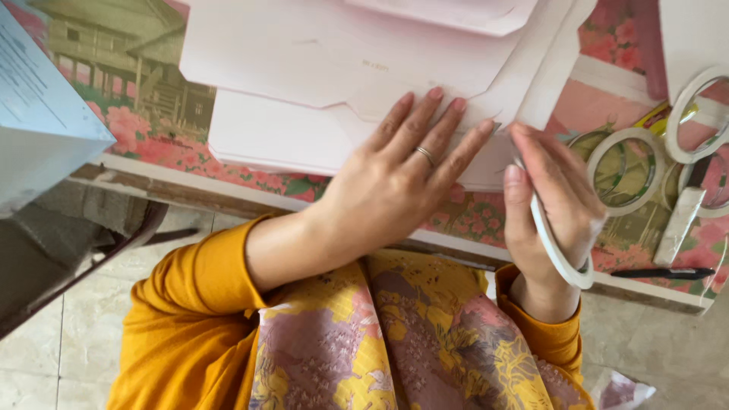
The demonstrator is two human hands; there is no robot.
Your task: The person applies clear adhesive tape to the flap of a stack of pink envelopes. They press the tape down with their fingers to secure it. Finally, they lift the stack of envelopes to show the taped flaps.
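Note:
A stack of pale pink cut cardboard sheets lies on a table with a flowered cloth. My left hand, a ring on one finger, lies flat on the near edge of the sheets with its fingers spread. My right hand is closed on a thin white tape roll, which hangs around the palm. Its fingertips touch the right corner of the sheets, beside my left fingertips.
Two more white tape rolls lie at the right, with a white strip and a black pen near the table's front edge. A light blue box stands at the left. Tiled floor shows below.

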